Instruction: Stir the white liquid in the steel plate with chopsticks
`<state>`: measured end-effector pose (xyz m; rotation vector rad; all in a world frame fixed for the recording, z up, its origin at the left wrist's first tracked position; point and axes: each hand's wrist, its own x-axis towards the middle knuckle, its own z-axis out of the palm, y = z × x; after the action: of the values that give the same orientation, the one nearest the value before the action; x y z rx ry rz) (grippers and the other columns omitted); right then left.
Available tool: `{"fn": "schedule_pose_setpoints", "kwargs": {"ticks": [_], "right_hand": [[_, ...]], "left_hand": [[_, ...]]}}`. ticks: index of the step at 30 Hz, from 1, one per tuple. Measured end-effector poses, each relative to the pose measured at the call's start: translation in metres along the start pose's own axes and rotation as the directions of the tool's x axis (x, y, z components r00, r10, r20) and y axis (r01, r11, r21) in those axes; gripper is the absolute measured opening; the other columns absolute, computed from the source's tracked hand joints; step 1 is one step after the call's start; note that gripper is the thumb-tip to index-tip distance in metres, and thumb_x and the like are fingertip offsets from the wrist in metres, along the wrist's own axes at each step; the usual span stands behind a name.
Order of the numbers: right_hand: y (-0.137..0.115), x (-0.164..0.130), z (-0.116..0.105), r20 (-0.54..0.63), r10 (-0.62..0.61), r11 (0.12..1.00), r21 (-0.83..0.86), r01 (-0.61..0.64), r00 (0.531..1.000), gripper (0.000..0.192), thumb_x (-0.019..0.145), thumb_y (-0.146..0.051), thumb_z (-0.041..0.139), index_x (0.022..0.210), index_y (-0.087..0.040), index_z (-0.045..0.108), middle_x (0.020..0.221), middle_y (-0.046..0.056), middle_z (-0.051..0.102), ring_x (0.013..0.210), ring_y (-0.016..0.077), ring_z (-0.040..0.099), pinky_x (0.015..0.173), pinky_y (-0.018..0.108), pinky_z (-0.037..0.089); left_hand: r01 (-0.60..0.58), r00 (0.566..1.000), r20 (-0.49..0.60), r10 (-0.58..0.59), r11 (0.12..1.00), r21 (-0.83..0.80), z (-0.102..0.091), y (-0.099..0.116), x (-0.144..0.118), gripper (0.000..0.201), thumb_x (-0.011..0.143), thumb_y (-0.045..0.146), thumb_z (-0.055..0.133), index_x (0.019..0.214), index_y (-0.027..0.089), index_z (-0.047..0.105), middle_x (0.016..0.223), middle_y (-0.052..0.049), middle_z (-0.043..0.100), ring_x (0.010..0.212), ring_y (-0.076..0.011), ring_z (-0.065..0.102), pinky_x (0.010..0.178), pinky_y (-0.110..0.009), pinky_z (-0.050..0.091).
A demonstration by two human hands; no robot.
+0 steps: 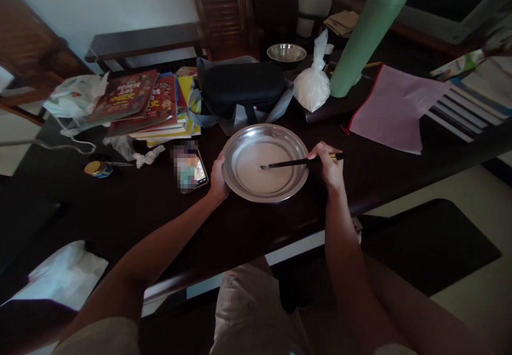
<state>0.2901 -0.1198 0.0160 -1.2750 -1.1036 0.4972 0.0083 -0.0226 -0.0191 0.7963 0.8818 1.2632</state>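
Observation:
A shallow round metal basin stands on the dark table, with a milky white liquid in its bottom. My left hand grips the basin's left rim, its fingers partly hidden under the edge. In my right hand, at the basin's right side, are black chopsticks with gold marks near the back end. Slanting over the right rim, their tips touch the liquid near the middle. Left of the basin lies a phone with its screen lit.
Behind the basin are a black case, a tied bag of white powder and a tall green flask. Stacked books and a small jar lie left. A pink pouch rests right. Farther back stands another metal bowl.

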Motion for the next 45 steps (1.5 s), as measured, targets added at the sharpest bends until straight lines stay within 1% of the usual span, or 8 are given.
{"fn": "schedule_pose_setpoints", "kwargs": {"ticks": [4, 8, 16, 20, 33, 37, 42, 45], "right_hand": [[-0.0010, -0.0001, 0.0003, 0.062, -0.001, 1.000, -0.015, 0.002, 0.998, 0.058, 0.090, -0.082, 0.072, 0.064, -0.031, 0.076, 0.069, 0.001, 0.074, 0.077, 0.0233, 0.070, 0.085, 0.046, 0.057], [-0.0002, -0.0002, 0.0006, -0.008, -0.003, 1.000, 0.018, 0.003, 1.000, 0.061, 0.091, -0.083, 0.070, 0.061, -0.031, 0.074, 0.065, 0.001, 0.072, 0.072, 0.0226, 0.067, 0.084, 0.046, 0.056], [0.0002, 0.0003, 0.0005, -0.007, -0.012, 1.000, 0.000, 0.012, 1.000, 0.061, 0.092, -0.083, 0.069, 0.063, -0.030, 0.075, 0.067, 0.001, 0.072, 0.074, 0.0224, 0.068, 0.085, 0.046, 0.057], [-0.0011, -0.0003, 0.0004, 0.068, 0.017, 1.000, 0.017, -0.018, 0.998, 0.058, 0.091, -0.081, 0.072, 0.063, -0.030, 0.076, 0.070, 0.002, 0.074, 0.075, 0.0227, 0.070, 0.082, 0.044, 0.056], [-0.0016, -0.0002, 0.0004, 0.014, -0.010, 1.000, 0.007, 0.010, 1.000, 0.060, 0.092, -0.083, 0.068, 0.064, -0.031, 0.075, 0.067, 0.001, 0.071, 0.074, 0.0231, 0.067, 0.084, 0.046, 0.056], [-0.0014, -0.0002, 0.0011, 0.074, 0.023, 0.999, 0.023, -0.024, 0.997, 0.058, 0.090, -0.082, 0.072, 0.063, -0.031, 0.076, 0.069, 0.002, 0.074, 0.074, 0.0228, 0.069, 0.081, 0.044, 0.056], [-0.0006, 0.0004, 0.0007, -0.003, 0.010, 1.000, 0.010, -0.010, 1.000, 0.061, 0.091, -0.084, 0.069, 0.061, -0.030, 0.075, 0.067, 0.002, 0.073, 0.072, 0.0223, 0.068, 0.082, 0.044, 0.056], [-0.0004, 0.0002, 0.0006, 0.068, 0.022, 1.000, 0.012, -0.023, 0.997, 0.060, 0.091, -0.083, 0.071, 0.063, -0.030, 0.076, 0.069, 0.001, 0.074, 0.073, 0.0219, 0.069, 0.081, 0.043, 0.056]], "left_hand": [[-0.001, 1.000, -0.002, 0.001, 1.000, 0.010, -0.0014, -0.0003, 0.0014, 0.024, 0.085, 0.048, 0.078, 0.090, 0.025, 0.073, 0.088, -0.002, 0.082, 0.110, -0.0301, 0.080, 0.095, -0.037, 0.065], [0.007, 1.000, -0.018, -0.007, 1.000, 0.008, -0.0024, -0.0014, 0.0021, 0.025, 0.084, 0.048, 0.078, 0.090, 0.025, 0.073, 0.088, -0.002, 0.081, 0.109, -0.0295, 0.080, 0.096, -0.037, 0.064], [0.013, 1.000, 0.004, -0.013, 1.000, -0.022, -0.0031, -0.0020, 0.0016, 0.027, 0.083, 0.049, 0.081, 0.096, 0.025, 0.075, 0.097, -0.003, 0.084, 0.112, -0.0302, 0.080, 0.096, -0.037, 0.064], [0.014, 1.000, 0.006, -0.013, 1.000, -0.016, -0.0035, -0.0028, 0.0021, 0.024, 0.086, 0.047, 0.077, 0.096, 0.026, 0.075, 0.096, -0.002, 0.084, 0.112, -0.0281, 0.080, 0.098, -0.036, 0.063], [0.023, 1.000, -0.006, -0.023, 1.000, -0.021, -0.0009, 0.0011, 0.0002, 0.019, 0.088, 0.041, 0.073, 0.095, 0.025, 0.078, 0.090, -0.002, 0.084, 0.106, -0.0287, 0.081, 0.092, -0.036, 0.065], [0.011, 1.000, 0.021, -0.011, 1.000, -0.014, -0.0007, 0.0004, 0.0006, 0.021, 0.086, 0.044, 0.076, 0.095, 0.025, 0.077, 0.092, -0.003, 0.084, 0.108, -0.0298, 0.081, 0.094, -0.037, 0.065], [0.018, 1.000, 0.007, -0.018, 1.000, -0.018, -0.0019, -0.0013, 0.0018, 0.025, 0.086, 0.049, 0.079, 0.091, 0.025, 0.074, 0.091, -0.002, 0.084, 0.110, -0.0307, 0.081, 0.093, -0.037, 0.066], [0.011, 1.000, 0.015, -0.011, 1.000, -0.014, -0.0021, -0.0014, 0.0018, 0.024, 0.087, 0.048, 0.078, 0.093, 0.026, 0.075, 0.092, -0.002, 0.084, 0.113, -0.0308, 0.081, 0.095, -0.038, 0.066]]}}
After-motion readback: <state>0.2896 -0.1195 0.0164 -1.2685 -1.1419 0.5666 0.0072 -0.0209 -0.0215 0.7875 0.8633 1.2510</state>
